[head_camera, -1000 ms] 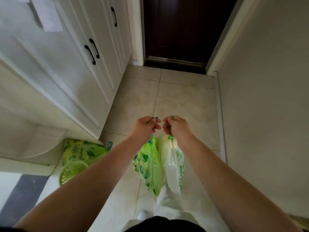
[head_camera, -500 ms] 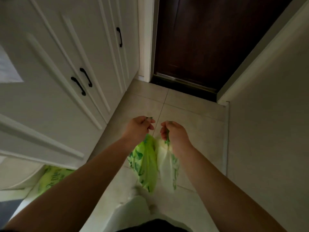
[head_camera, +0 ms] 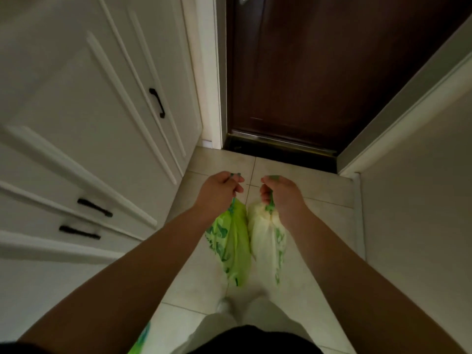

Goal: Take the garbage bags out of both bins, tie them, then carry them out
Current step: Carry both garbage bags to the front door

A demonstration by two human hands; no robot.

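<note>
Green plastic is bunched in both my fists: the left hand (head_camera: 219,191) has its fingers (head_camera: 236,180) curled tight around the gathered neck of the bright green bag (head_camera: 233,241), and the right hand (head_camera: 282,194) is clenched the same way on the neck of the pale bag (head_camera: 263,236), a twist of green tie poking out below its fingers (head_camera: 265,195). Both bags hang straight down beneath the knuckles, clear of the tiled floor (head_camera: 301,180), their sides touching each other between my wrists. Ahead of the fingertips stands the dark door (head_camera: 319,72), closed as far as I can see, with its threshold (head_camera: 281,146) just beyond; to the outside of the left fist runs the white cabinet (head_camera: 89,98) with its black handles (head_camera: 157,102). I judge the bags tied and the carrying-out under way. The trouble I foresee is the door: neither hand is free, so working the latch means moving one bag across to the other fist, and thin plastic could slip from a crowded grip during the swap. The bags could also swing into the cabinet or catch at the threshold, and a thin neck might tear if the load jerks.
</note>
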